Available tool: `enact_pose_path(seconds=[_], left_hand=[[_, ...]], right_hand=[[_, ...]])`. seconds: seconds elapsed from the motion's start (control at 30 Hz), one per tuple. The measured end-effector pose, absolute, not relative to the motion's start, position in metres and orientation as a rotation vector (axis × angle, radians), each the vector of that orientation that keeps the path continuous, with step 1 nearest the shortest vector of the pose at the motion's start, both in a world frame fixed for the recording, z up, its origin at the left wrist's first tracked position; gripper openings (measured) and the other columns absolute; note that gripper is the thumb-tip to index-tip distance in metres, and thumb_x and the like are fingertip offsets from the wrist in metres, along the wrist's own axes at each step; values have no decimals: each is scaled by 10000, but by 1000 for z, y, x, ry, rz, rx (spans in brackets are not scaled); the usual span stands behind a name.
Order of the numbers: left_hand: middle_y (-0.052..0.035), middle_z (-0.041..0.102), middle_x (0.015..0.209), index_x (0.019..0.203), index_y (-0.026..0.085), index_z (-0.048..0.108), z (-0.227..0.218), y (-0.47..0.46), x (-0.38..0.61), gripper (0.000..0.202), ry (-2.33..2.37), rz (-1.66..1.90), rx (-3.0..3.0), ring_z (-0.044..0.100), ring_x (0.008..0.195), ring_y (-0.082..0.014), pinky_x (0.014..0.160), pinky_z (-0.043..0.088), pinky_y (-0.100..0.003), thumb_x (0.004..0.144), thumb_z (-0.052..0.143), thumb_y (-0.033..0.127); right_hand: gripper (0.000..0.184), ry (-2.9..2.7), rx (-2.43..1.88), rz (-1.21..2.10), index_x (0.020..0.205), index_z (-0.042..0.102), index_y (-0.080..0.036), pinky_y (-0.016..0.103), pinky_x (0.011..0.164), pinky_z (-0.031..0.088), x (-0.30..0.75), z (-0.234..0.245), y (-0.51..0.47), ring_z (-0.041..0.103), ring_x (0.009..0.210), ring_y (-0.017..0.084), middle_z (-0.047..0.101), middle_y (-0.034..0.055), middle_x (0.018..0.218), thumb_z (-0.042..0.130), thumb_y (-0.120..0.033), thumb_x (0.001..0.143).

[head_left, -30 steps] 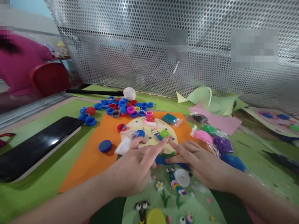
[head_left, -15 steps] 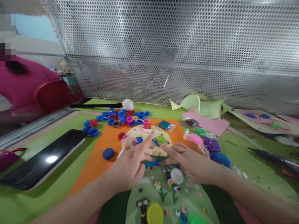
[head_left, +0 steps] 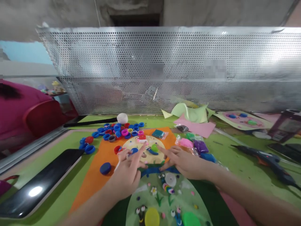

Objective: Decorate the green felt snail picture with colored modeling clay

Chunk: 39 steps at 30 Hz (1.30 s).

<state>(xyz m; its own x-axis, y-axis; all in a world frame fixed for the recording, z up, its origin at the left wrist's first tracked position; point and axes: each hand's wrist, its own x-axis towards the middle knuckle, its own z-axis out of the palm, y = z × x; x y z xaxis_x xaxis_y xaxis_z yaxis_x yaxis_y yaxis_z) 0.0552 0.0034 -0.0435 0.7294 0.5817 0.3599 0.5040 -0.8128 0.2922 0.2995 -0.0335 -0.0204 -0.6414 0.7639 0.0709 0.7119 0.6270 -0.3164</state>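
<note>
My left hand (head_left: 128, 171) and my right hand (head_left: 182, 161) lie close together on a craft picture. Both are open, their fingers stretched forward. They press on a blue strip of clay (head_left: 152, 170) between a cream disc (head_left: 144, 147) with small clay figures and a pale green sheet (head_left: 164, 201) with clay flowers and bugs. My left forefinger points over the disc toward a green clay ball (head_left: 154, 147). A blue bottle cap (head_left: 105, 168) lies on the orange paper (head_left: 94, 175) left of my left hand.
Several blue, red and pink caps (head_left: 115, 133) are heaped behind the disc. Bags of clay (head_left: 195, 146) lie to the right, a black phone (head_left: 39, 185) to the left, a glue gun (head_left: 268, 160) far right. A perforated metal screen (head_left: 164, 72) stands behind. A person in pink (head_left: 14, 110) sits at left.
The view has tilted up and pulled back, showing the top of the screen and the glue gun. My hands stay together on the blue strip, fingers still stretched out.
</note>
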Motion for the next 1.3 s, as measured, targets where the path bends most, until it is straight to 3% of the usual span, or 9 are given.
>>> enact_pose_path(seconds=[0.17, 0.3, 0.4, 0.63, 0.73, 0.83, 1.0, 1.2, 1.3], left_hand=[[-32, 700, 922, 1406, 182, -154, -44, 1, 55, 819, 902, 680, 2818, 554, 1056, -246, 939, 300, -477, 749, 298, -2], [-54, 694, 954, 1412, 190, -106, -49, 5, 56, 785, 931, 724, 2796, 560, 1048, -252, 945, 270, -489, 763, 303, 24], [-52, 684, 987, 1411, 227, -50, -52, 7, 58, 741, 951, 780, 2747, 569, 1036, -240, 941, 265, -484, 786, 310, 53], [-45, 682, 967, 1400, 247, -13, -47, -2, 69, 676, 932, 909, 2756, 604, 971, -234, 893, 294, -492, 831, 322, 99], [-47, 681, 958, 1396, 235, 22, -46, -8, 73, 654, 908, 954, 2723, 609, 963, -229, 890, 303, -482, 838, 337, 107], [-51, 678, 966, 1363, 231, 142, -44, -16, 73, 567, 870, 998, 2728, 615, 941, -233, 897, 307, -478, 855, 376, 138], [-43, 670, 969, 1162, 230, 401, -32, -34, 72, 299, 636, 1109, 2852, 584, 985, -236, 872, 377, -418, 871, 444, 177], [-77, 651, 961, 1127, 186, 461, -23, -37, 74, 258, 582, 1258, 2829, 592, 917, -230, 785, 468, -366, 891, 489, 287], [-80, 658, 888, 1007, 173, 559, -22, -31, 68, 189, 640, 1276, 2825, 604, 844, -229, 741, 483, -371, 925, 409, 255]], right_hand=[[632, -2492, -1436, 209, 1435, -30, -181, 430, 1006, 311, 323, 7, -42, 293, 1275, 198, 521, 63, 1279, 261, -113, 878], [503, -2466, -1666, 170, 1383, 297, -249, 454, 903, 406, 357, 10, -65, 489, 1101, 254, 580, 84, 1168, 373, -296, 888], [530, -2392, -1849, 130, 1307, 436, -193, 497, 863, 424, 376, -4, -86, 534, 1034, 305, 600, 133, 1125, 509, -368, 812], [621, -2146, -2082, -13, 1350, 358, -145, 513, 980, 313, 392, -32, -97, 378, 1232, 329, 428, 165, 1344, 515, -358, 789], [550, -2079, -2142, -26, 1270, 470, -159, 568, 920, 339, 397, -34, -95, 445, 1161, 375, 532, 176, 1235, 551, -319, 749], [418, -2088, -2106, -12, 1149, 571, -183, 541, 884, 381, 396, -27, -97, 520, 1076, 356, 605, 150, 1129, 553, -324, 756], [446, -2111, -1917, -30, 1273, 414, -171, 385, 747, 478, 356, 5, -103, 589, 959, 247, 583, 140, 1135, 449, -297, 847], [176, -2340, -1626, -77, 899, 599, -180, 339, 719, 447, 273, 34, -90, 563, 875, 220, 607, 67, 892, 617, -268, 747], [237, -2401, -1531, -108, 851, 618, -175, 336, 682, 445, 252, 36, -77, 562, 808, 215, 601, 61, 846, 624, -392, 757]])
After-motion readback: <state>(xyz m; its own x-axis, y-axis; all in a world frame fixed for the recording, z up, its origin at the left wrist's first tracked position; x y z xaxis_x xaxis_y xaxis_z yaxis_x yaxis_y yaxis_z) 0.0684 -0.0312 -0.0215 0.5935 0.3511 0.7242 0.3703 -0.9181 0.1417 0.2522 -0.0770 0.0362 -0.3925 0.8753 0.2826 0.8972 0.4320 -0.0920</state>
